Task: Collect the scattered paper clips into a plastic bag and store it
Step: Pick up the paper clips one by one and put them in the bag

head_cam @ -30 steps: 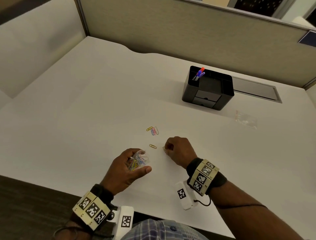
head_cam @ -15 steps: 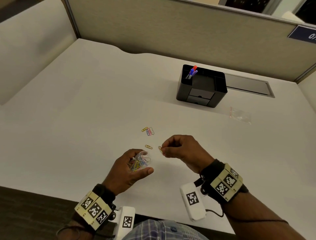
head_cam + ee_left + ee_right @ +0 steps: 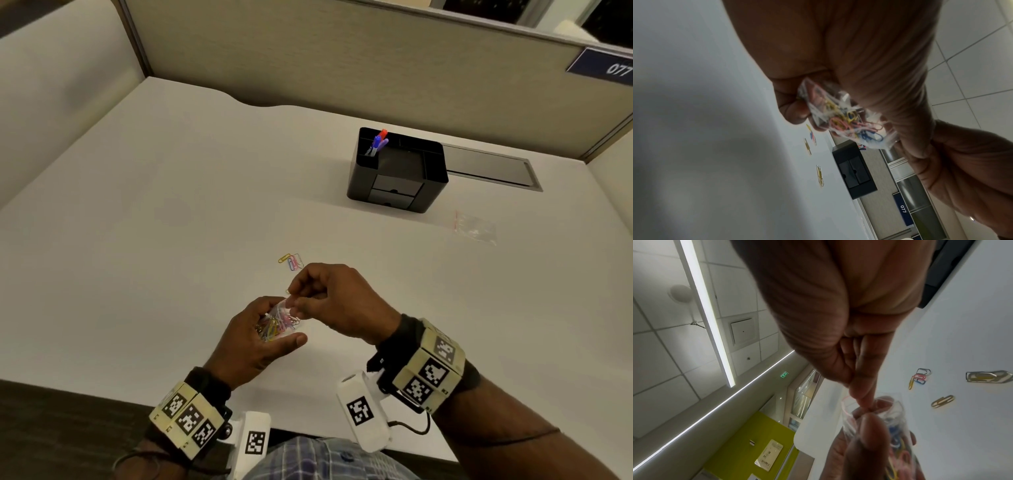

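My left hand (image 3: 253, 339) grips a small clear plastic bag (image 3: 278, 323) of coloured paper clips just above the white desk (image 3: 171, 240); the bag (image 3: 842, 120) shows in the left wrist view too. My right hand (image 3: 297, 303) has thumb and forefinger pinched at the bag's mouth (image 3: 890, 412), and the fingers (image 3: 862, 400) hide the clip they carry. A cluster of loose clips (image 3: 291, 262) lies just beyond the hands. A gold clip (image 3: 943, 400) and another one (image 3: 988, 376) lie near it.
A black desk organizer (image 3: 397, 171) with pens and two small drawers stands at the back right. A second, empty clear bag (image 3: 476, 229) lies to its right. Cubicle walls close off the back and left. The desk's front edge is right under my wrists.
My right hand lifted a clip off the desk and carried it left to the mouth of the bag. The left hand kept the bag in place.
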Demonstrator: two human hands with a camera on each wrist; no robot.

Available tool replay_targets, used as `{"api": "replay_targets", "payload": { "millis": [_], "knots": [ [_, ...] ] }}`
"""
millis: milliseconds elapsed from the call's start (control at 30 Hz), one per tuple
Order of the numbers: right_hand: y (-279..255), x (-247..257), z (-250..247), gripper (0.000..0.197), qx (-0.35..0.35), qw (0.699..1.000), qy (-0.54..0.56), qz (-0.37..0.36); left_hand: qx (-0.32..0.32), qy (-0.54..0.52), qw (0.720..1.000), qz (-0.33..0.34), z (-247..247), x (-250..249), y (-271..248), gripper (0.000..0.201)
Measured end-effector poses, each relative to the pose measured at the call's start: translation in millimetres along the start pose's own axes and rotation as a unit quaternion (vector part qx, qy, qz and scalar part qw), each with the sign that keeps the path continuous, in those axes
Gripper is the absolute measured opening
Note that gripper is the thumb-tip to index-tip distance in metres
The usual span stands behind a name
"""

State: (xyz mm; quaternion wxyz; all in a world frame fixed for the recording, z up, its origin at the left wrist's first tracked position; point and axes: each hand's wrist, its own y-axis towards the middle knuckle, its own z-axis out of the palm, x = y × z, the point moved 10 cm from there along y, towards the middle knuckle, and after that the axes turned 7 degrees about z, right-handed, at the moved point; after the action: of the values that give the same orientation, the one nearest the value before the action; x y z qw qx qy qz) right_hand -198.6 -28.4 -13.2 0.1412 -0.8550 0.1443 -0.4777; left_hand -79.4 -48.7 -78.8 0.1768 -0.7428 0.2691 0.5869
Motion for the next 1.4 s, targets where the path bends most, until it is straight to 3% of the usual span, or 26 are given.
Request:
{"api": "replay_targets", "payload": {
  "millis": [133, 233, 367, 433, 533, 733, 833, 933, 1133, 1400],
  "knots": [
    [5, -15, -19, 0.008, -0.072, 0.996, 0.053, 0.021, -0.008, -0.008, 1.000, -0.004, -2, 0, -1, 0.067],
    [17, -45, -41, 0.002, -0.142, 0.988, -0.013, 0.065, -0.018, -0.022, 1.000, -0.004, -6, -1, -3, 0.069],
    [37, -92, -46, 0.008, -0.133, 0.977, -0.085, 0.141, -0.032, -0.032, 0.999, -0.009, -11, 1, -5, 0.068],
    [44, -102, -39, 0.003, -0.111, 0.973, -0.128, 0.159, -0.032, -0.034, 0.999, -0.011, -12, 2, -5, 0.068],
    [51, -108, -20, 0.012, -0.068, 0.971, -0.152, 0.171, -0.033, -0.035, 0.999, -0.011, -13, 2, -6, 0.070],
    [59, -102, 1, 0.011, -0.078, 0.962, -0.212, 0.156, -0.035, -0.037, 0.999, -0.016, -16, 1, -8, 0.073],
    [63, -101, 8, 0.009, -0.048, 0.959, -0.235, 0.153, -0.040, -0.027, 0.999, -0.020, -20, 4, -10, 0.067],
    [63, -94, 10, 0.007, -0.061, 0.948, -0.288, 0.119, -0.045, -0.032, 0.998, -0.022, -23, 6, -12, 0.062],
    [57, -68, 3, 0.006, -0.102, 0.976, -0.189, 0.045, -0.048, -0.022, 0.998, -0.022, -24, 5, -13, 0.057],
    [72, -51, 22, 0.010, -0.096, 0.974, -0.205, 0.000, -0.041, -0.015, 0.999, -0.023, -26, 6, -14, 0.066]
  ]
}}
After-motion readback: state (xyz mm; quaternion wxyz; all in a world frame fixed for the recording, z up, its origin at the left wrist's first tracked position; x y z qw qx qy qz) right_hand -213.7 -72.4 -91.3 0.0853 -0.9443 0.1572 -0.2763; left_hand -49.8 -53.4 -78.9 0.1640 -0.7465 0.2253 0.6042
